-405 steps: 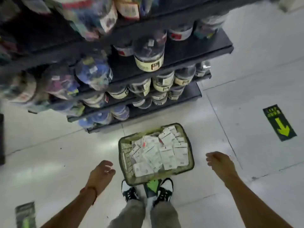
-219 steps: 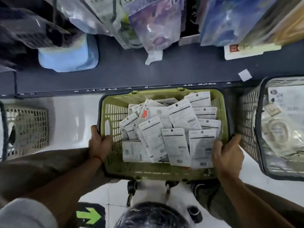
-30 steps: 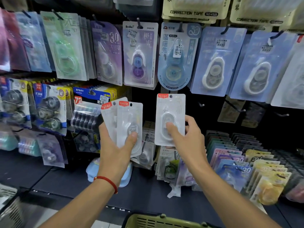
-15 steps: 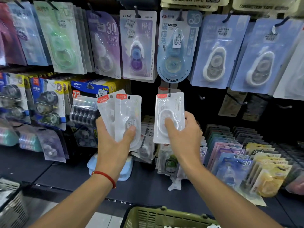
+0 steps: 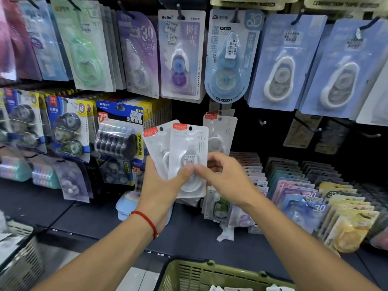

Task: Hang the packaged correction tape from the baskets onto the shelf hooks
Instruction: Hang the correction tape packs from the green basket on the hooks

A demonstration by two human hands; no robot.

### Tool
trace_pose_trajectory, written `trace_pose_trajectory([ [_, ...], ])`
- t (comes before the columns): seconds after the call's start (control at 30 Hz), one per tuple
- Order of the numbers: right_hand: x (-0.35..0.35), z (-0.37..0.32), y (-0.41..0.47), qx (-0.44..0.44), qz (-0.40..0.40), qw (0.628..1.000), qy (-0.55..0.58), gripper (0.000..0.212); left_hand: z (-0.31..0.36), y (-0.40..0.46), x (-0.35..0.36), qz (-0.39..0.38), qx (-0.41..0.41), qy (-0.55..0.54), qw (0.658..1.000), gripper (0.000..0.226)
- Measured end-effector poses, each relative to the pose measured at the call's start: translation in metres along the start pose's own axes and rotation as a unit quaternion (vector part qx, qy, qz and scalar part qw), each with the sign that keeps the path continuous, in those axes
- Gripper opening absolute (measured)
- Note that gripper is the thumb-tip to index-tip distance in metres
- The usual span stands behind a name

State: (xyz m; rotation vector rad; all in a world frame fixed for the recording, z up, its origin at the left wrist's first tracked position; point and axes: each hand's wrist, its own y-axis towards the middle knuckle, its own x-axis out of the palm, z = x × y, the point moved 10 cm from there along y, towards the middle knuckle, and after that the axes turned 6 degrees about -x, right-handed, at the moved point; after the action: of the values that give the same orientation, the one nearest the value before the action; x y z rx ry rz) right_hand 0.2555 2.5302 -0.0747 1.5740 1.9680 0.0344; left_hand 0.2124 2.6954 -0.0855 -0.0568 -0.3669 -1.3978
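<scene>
My left hand (image 5: 161, 185) holds two white correction tape packs (image 5: 184, 152) fanned out in front of the shelf, thumb on the front one. My right hand (image 5: 224, 175) has come across to them; its index finger lies on the front pack beside my left thumb and its other fingers curl at the pack's right edge, pinching it. Just behind, another white pack of the same kind (image 5: 221, 131) hangs on a shelf hook. The green basket (image 5: 201, 274) stands below at the frame's bottom edge, with a few white packs showing inside.
Rows of coloured correction tape packs (image 5: 180, 55) hang above and to both sides. Bare hooks (image 5: 262, 122) stick out of the dark panel on the right. Upright packs (image 5: 304, 198) fill the lower right shelf. A grey basket (image 5: 21, 265) sits at lower left.
My right hand let go of the single white pack, which now hangs on the hook, and moved left onto the front pack in my left hand. My left hand rose a little.
</scene>
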Motion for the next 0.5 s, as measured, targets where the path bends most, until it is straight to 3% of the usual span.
trace_pose_trajectory([
  [0.1,-0.013,0.002,-0.002,-0.015,0.057,0.998,0.028,0.025,-0.002,-0.002,0.007,-0.024,-0.027,-0.029,0.999,0.055],
  [0.23,-0.04,0.002,-0.009,0.004,0.164,0.983,0.087,0.025,-0.007,-0.001,-0.005,0.011,-0.05,-0.006,0.999,0.038],
  [0.5,-0.055,0.003,-0.015,0.032,0.23,0.966,0.116,0.009,-0.006,0.002,-0.015,0.029,-0.023,0.017,0.999,0.035],
])
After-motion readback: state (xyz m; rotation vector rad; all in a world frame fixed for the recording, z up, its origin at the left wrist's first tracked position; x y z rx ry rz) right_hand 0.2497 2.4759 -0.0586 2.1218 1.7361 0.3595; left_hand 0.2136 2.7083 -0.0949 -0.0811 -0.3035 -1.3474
